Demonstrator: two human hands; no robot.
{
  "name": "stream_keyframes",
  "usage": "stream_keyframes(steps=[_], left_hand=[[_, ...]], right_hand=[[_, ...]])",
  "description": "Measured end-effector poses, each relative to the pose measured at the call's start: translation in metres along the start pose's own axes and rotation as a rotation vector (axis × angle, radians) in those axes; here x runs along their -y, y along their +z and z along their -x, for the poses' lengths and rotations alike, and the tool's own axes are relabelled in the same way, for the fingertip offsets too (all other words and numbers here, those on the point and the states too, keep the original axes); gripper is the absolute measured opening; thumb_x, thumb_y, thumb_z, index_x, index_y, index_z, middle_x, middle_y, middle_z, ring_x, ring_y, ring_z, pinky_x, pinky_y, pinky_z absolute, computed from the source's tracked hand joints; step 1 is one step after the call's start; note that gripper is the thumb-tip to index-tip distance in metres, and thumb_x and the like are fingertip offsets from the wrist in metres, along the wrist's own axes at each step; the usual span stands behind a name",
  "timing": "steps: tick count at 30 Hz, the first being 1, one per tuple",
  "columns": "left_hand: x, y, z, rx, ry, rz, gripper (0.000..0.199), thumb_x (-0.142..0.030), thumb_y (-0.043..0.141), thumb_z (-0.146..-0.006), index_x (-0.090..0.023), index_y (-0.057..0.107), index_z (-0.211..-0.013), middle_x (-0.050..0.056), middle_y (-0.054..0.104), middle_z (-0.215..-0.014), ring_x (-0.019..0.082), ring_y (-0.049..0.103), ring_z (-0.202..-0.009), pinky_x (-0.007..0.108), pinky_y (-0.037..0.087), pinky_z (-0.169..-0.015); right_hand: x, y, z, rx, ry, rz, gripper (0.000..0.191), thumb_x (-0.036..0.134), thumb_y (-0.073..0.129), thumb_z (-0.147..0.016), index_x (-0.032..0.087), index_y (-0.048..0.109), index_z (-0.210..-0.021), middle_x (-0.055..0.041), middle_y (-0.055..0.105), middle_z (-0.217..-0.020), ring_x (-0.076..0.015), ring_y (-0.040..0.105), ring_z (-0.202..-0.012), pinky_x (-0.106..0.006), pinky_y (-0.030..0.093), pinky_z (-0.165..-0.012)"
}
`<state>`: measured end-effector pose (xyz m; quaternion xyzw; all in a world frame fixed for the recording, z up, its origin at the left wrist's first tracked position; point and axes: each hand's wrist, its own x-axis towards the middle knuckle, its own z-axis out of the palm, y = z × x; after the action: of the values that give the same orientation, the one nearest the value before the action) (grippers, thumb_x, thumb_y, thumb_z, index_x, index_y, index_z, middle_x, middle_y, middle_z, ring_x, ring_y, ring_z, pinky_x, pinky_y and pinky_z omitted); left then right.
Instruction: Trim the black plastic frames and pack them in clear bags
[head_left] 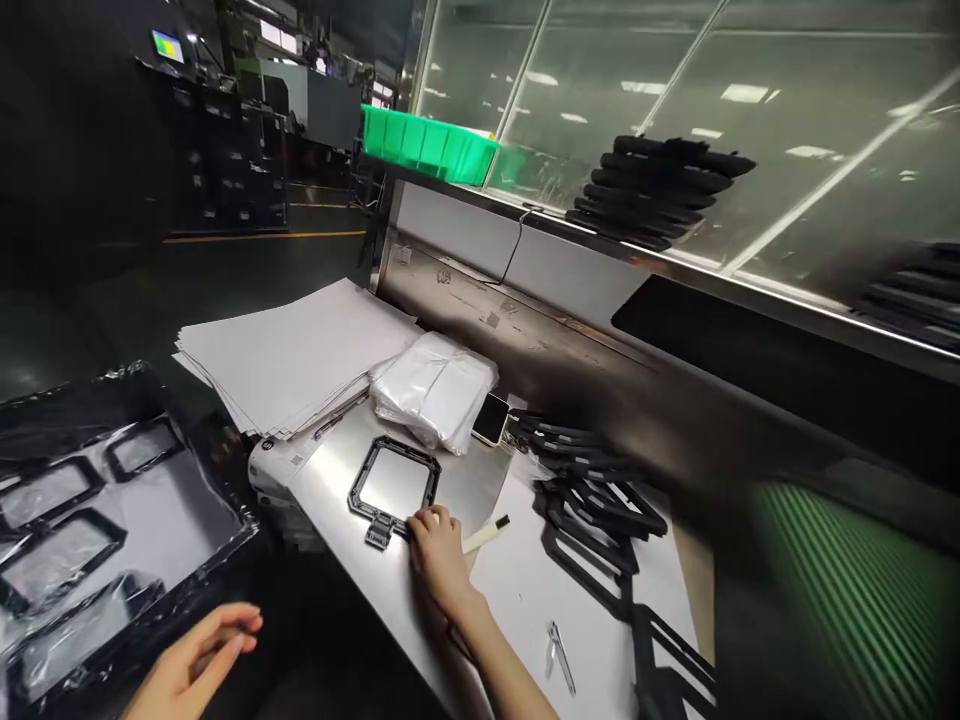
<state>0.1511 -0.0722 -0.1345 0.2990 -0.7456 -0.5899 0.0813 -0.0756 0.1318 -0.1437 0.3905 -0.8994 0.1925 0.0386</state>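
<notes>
My right hand [436,552] rests on the metal work table [330,480], its fingertips touching the near right corner of a black plastic frame [395,485] that lies flat there. A pale pen-like stick [486,535] lies just right of that hand. My left hand [196,662] hovers low at the left, fingers loosely spread and holding nothing, near the edge of a black tray [112,520] lined with plastic film that holds several black frames.
A stack of white sheets [292,350], a folded plastic bag [435,388] and a phone [491,420] lie behind the frame. Loose black frames [592,500] pile up at the right, tweezers [559,655] near them. A green bin [427,145] and stacked black parts [656,190] sit on the upper ledge.
</notes>
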Motion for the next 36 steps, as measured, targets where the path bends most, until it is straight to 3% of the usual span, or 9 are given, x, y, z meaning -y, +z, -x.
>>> stream_keyframes(steps=[4, 9, 12, 14, 16, 19, 23, 27, 36], left_hand=[[-0.042, 0.016, -0.069, 0.116, 0.229, -0.227, 0.022, -0.026, 0.051, -0.076, -0.02, 0.06, -0.096, 0.01, 0.063, -0.1, 0.025, 0.06, -0.091, 0.035, 0.05, -0.076], [-0.092, 0.041, -0.128, 0.245, 0.546, -0.226, 0.039, -0.015, 0.048, -0.076, -0.024, 0.052, -0.114, 0.005, 0.034, -0.137, 0.023, 0.015, -0.129, 0.046, 0.009, -0.105], [-0.116, 0.042, -0.131, 0.327, 0.65, -0.123, 0.027, -0.013, 0.05, -0.075, -0.024, 0.063, -0.097, 0.004, 0.064, -0.105, 0.021, 0.046, -0.111, 0.044, 0.008, -0.105], [-0.123, 0.032, -0.122, 0.357, 0.646, -0.04, 0.017, -0.017, 0.054, -0.073, -0.023, 0.065, -0.083, 0.002, 0.068, -0.073, 0.018, 0.059, -0.075, 0.042, 0.026, -0.099], [-0.122, 0.019, -0.11, 0.345, 0.59, 0.033, 0.009, -0.02, 0.054, -0.073, -0.022, 0.063, -0.074, -0.001, 0.057, -0.057, 0.014, 0.05, -0.054, 0.032, 0.043, -0.072], [-0.117, 0.004, -0.098, 0.26, 0.431, 0.17, 0.008, -0.029, 0.053, -0.075, -0.022, 0.054, -0.071, -0.002, 0.047, -0.058, 0.012, 0.042, -0.051, 0.022, 0.036, -0.047], [-0.128, 0.008, -0.098, 0.227, -0.012, 0.845, 0.027, -0.035, 0.063, -0.071, -0.021, 0.041, -0.062, -0.01, 0.034, -0.044, 0.005, 0.025, -0.038, 0.013, 0.027, -0.038], [-0.152, 0.025, -0.106, 0.504, -0.249, 1.027, 0.029, -0.042, 0.055, -0.076, -0.021, 0.039, -0.063, -0.013, 0.015, -0.038, 0.003, 0.001, -0.032, 0.011, 0.014, -0.029], [-0.17, 0.033, -0.084, 0.929, -0.418, 1.242, 0.028, -0.04, 0.055, -0.076, -0.02, 0.043, -0.062, -0.012, 0.021, -0.032, 0.002, 0.008, -0.025, 0.011, 0.009, -0.026]], right_hand=[[-0.006, -0.004, -0.004, 0.04, -0.124, -0.117, 0.02, 0.005, 0.042, -0.079, 0.016, 0.052, -0.092, -0.0062, 0.056, -0.091, -0.0201, 0.048, -0.09, -0.041, 0.043, -0.075], [0.024, -0.046, 0.008, -0.023, -0.155, -0.315, 0.028, 0.005, 0.032, -0.081, 0.017, 0.04, -0.104, -0.0105, 0.051, -0.097, -0.0191, 0.045, -0.094, -0.036, 0.044, -0.078], [0.039, -0.085, 0.016, 0.019, -0.155, -0.502, 0.03, 0.008, 0.036, -0.081, 0.021, 0.039, -0.108, -0.0074, 0.053, -0.1, -0.0177, 0.048, -0.097, -0.033, 0.043, -0.082], [0.036, -0.1, 0.011, 0.002, -0.072, -0.546, 0.027, 0.014, 0.039, -0.084, 0.025, 0.042, -0.109, -0.0034, 0.057, -0.098, -0.0147, 0.053, -0.091, -0.027, 0.046, -0.078], [0.02, -0.099, -0.007, -0.103, 0.059, -0.42, 0.02, 0.022, 0.038, -0.086, 0.024, 0.047, -0.104, -0.0022, 0.06, -0.092, -0.0127, 0.056, -0.083, -0.024, 0.047, -0.071], [-0.015, -0.075, -0.056, -0.224, 0.165, -0.152, 0.019, 0.026, 0.037, -0.087, 0.016, 0.052, -0.091, -0.0066, 0.057, -0.087, -0.0153, 0.054, -0.083, -0.029, 0.046, -0.07], [-0.044, -0.042, -0.119, -0.111, 0.125, 0.104, 0.019, 0.029, 0.05, -0.081, 0.015, 0.053, -0.094, -0.0052, 0.053, -0.096, -0.0166, 0.051, -0.087, -0.034, 0.044, -0.072], [-0.048, -0.036, -0.142, 0.014, 0.046, 0.281, 0.011, 0.023, 0.046, -0.083, 0.015, 0.055, -0.083, -0.0014, 0.055, -0.085, -0.0131, 0.051, -0.079, -0.031, 0.043, -0.069], [-0.062, -0.047, -0.15, 0.114, -0.007, 0.451, 0.015, 0.011, 0.043, -0.078, 0.013, 0.058, -0.079, -0.0112, 0.06, -0.079, -0.0212, 0.054, -0.071, -0.03, 0.034, -0.06]])
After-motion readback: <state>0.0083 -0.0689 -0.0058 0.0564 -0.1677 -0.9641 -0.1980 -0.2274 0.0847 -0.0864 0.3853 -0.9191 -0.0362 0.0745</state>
